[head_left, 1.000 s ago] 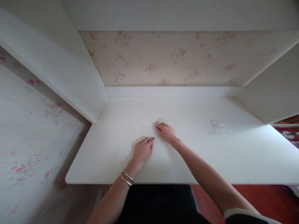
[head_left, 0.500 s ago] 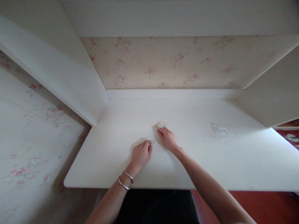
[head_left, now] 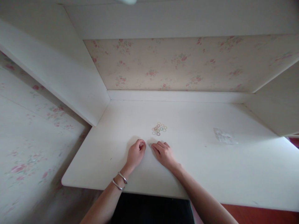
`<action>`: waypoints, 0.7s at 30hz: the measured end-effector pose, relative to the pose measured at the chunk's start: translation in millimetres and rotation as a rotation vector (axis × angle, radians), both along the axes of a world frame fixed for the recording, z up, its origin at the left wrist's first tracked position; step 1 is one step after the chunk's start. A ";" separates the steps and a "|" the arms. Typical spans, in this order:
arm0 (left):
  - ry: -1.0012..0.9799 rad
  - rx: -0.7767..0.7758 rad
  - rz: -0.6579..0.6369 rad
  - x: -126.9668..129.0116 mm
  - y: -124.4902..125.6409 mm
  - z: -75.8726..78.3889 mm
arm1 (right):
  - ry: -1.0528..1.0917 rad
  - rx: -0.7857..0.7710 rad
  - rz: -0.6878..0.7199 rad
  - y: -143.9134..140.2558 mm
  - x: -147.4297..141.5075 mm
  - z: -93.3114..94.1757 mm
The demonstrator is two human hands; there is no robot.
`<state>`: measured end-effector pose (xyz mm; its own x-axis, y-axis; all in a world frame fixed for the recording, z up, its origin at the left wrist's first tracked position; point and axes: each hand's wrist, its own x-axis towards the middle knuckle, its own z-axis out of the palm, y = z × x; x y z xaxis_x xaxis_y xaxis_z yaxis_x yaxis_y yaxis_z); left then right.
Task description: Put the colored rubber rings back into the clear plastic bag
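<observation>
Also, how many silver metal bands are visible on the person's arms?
2, both around the left arm: one silver metal band nearer the left hand, a second silver metal band farther from it. Undersides are hidden, so they may join.

The desk (head_left: 187,116) is white and smooth, with a rounded front-left corner. On it lies a loose cluster of thin rings (head_left: 159,128), some touching or overlapping, in pale, brownish and green tones. Just in front of the cluster is a single ring (head_left: 150,145). Well right of the cluster sits a clear plastic bag (head_left: 225,137); left and in front of it, a dark sliver (head_left: 111,159).
</observation>
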<state>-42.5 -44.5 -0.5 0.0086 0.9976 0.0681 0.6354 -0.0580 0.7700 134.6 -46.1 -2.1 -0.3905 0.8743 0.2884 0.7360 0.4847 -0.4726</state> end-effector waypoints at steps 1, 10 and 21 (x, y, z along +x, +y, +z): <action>-0.013 -0.002 0.005 0.0 -0.3 0.7 | -0.013 0.004 0.011 1.1 -0.4 0.1; -0.149 -0.045 0.014 -3.2 0.8 5.5 | -0.117 0.039 0.048 3.2 -3.5 -6.7; 0.120 0.071 -0.200 6.5 41.9 11.9 | -0.078 -0.023 0.012 3.8 -4.4 -4.3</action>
